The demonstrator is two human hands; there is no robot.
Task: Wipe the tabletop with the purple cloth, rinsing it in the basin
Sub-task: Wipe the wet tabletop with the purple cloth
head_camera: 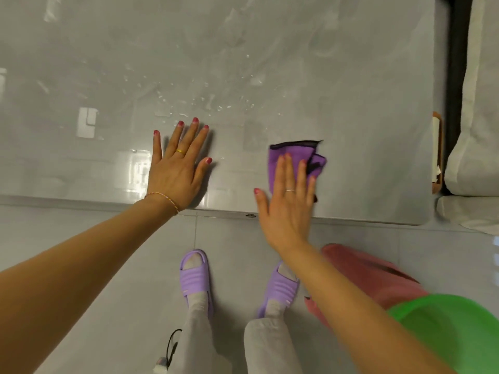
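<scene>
On tabletop (351,76), purple cloth (286,155) under flat r. fingers (286,168); l. hand (176,168) splayed, empty.

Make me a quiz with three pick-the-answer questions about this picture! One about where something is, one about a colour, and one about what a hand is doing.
1. Where is the purple cloth?
A. On the floor by the slippers
B. On the tabletop, under the right hand
C. Inside the green basin

2. What colour are the slippers?
A. Light purple
B. Yellow
C. Black

3. What is the left hand doing?
A. Squeezing the cloth
B. Lifting the basin
C. Resting flat on the tabletop, fingers spread

Answers:
1. B, since the cloth lies on the grey tabletop near its front edge with the right hand's straight fingers pressing on it.
2. A, since both slippers on the tiled floor are light purple.
3. C, since the left palm lies flat on the tabletop, apart from the cloth, holding nothing.
</scene>
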